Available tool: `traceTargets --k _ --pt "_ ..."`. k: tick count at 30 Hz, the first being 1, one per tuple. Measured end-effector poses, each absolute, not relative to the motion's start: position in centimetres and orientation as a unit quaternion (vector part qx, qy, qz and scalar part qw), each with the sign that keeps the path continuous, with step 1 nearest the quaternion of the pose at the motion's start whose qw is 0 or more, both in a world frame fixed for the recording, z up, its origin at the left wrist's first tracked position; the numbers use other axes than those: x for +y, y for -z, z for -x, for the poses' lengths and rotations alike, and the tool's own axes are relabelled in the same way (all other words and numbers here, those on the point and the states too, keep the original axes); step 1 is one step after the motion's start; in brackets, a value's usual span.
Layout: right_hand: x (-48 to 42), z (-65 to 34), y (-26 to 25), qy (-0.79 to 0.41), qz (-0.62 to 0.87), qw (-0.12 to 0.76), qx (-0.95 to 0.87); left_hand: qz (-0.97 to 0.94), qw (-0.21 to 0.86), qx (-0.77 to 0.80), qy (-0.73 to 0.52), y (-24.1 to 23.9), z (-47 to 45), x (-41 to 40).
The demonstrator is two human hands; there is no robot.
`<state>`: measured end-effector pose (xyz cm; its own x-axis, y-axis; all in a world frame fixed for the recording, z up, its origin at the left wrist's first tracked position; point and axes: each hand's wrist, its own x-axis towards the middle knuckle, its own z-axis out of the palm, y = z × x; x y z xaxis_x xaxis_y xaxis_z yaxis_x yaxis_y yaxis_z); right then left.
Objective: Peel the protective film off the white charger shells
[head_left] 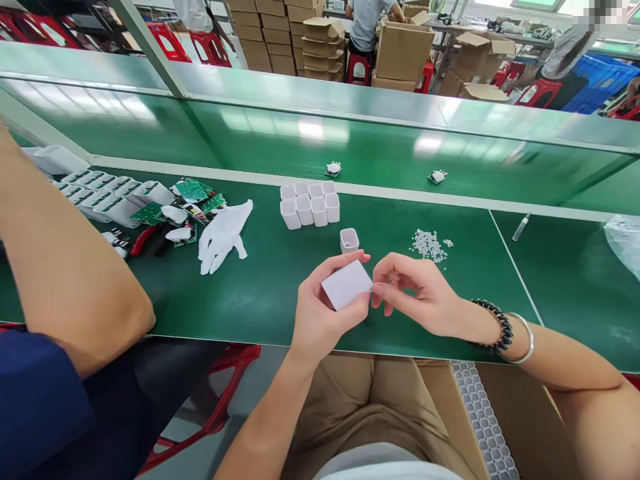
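Observation:
My left hand [327,307] is wrapped around a small white plastic casing [347,285], its flat side facing up, over the front of the green table. At the casing's right corner, my right hand [417,293] pinches with thumb and forefinger; whatever lies between the fingertips is too small to make out. Just behind the casing stands one open white cup-like casing [349,239]. Several more such casings [310,205] are grouped in rows further back. A scatter of tiny clear pieces [430,246] lies on the table beyond my right hand.
A co-worker's bare arm [70,267] reaches in at left. Near it are a white glove [224,235], green circuit boards [193,190], red-handled pliers [144,240] and rows of filled casings [105,193]. A small tube [521,227] lies at right; a carton of casings [485,420] stands below.

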<state>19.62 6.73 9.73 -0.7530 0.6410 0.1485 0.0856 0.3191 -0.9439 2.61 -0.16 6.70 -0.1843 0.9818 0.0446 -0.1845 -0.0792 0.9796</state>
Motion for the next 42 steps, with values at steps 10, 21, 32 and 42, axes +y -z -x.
traceTargets --k 10,21,32,42 --pt "7.4 -20.1 -8.8 -0.468 0.181 0.266 -0.823 -0.418 0.467 0.491 -0.605 -6.9 -3.4 -0.5" --pt "7.7 -20.1 -7.9 -0.561 0.189 0.227 -0.774 -0.359 0.525 0.469 -0.612 -6.2 -3.2 -0.1" --pt "6.9 -19.6 -7.5 -0.526 0.155 0.297 -0.782 -0.416 0.444 0.461 -0.646 -6.6 -4.0 -0.7" --pt "6.8 -19.0 -5.8 -0.592 0.184 0.254 -0.742 -0.331 0.554 0.486 -0.59 -5.4 -3.2 -0.9"
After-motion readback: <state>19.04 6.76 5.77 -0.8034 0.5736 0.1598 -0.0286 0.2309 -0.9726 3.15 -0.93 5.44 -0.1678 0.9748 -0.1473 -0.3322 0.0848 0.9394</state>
